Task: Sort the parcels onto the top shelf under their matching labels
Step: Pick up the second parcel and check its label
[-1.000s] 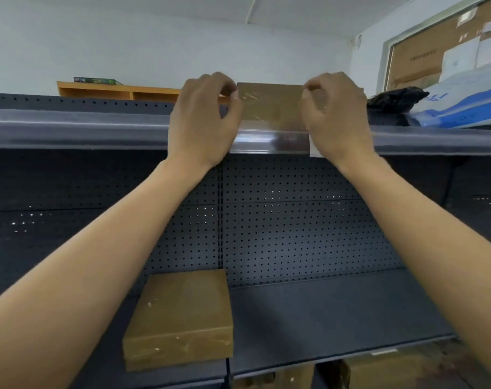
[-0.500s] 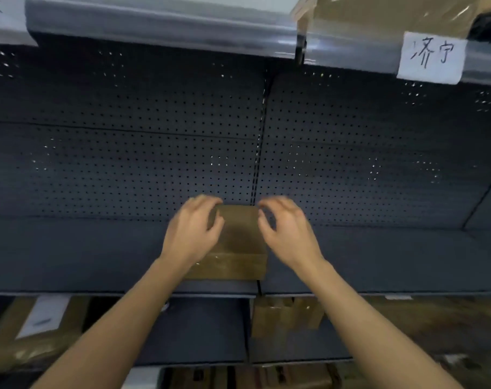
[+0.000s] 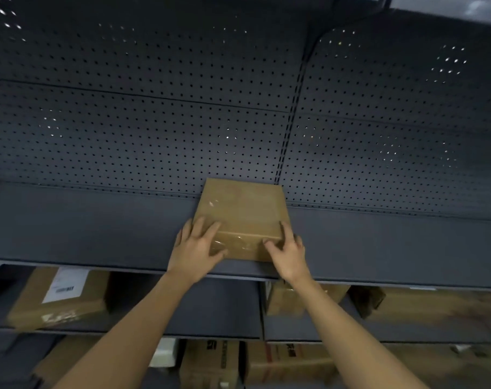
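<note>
A flat brown cardboard parcel (image 3: 242,214), wrapped in clear tape, lies on the dark middle shelf (image 3: 98,231) against the perforated back panel. My left hand (image 3: 196,245) grips its near left corner, fingers on top and thumb on the front face. My right hand (image 3: 287,248) holds the near right corner the same way. The parcel still rests on the shelf. Only a sliver of the top shelf's edge (image 3: 446,8) shows at the upper right; no labels are in view.
Below, a lower shelf holds a brown box with a white shipping label (image 3: 59,296), a small taped parcel (image 3: 283,299) and a larger box (image 3: 435,307). More cartons (image 3: 210,363) stand at the bottom. A slotted upright (image 3: 292,108) divides the back panel.
A second ago both hands were setting a parcel on the top shelf. They then dropped to the middle shelf's parcel and now grip its near corners; my view has tilted down.
</note>
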Tool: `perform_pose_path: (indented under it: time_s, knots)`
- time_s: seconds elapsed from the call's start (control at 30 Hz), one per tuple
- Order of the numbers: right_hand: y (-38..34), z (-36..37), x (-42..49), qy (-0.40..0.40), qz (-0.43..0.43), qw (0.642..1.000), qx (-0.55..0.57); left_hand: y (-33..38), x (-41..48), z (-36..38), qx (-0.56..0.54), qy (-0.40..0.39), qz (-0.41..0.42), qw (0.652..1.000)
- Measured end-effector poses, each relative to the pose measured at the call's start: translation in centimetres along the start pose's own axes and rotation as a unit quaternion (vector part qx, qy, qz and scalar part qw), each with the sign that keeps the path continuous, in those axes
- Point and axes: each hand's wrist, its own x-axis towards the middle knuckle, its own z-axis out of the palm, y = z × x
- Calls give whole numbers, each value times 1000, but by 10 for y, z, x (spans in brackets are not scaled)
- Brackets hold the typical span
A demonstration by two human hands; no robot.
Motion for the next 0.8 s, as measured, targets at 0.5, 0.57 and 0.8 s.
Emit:
perform_pose_path:
  time_s: [0.5,0.57,0.8]
  knots:
    - [-37,-15,-3,84,84,953,280,6,-4,7,-168,129,-59,976]
    - [-49,-23,-4,109,71,944,304,11,-7,3,-181,118,-69,974]
    - [-92,-42,-19,135,-13,946,296,46,-9,-16,65,173,-9,983]
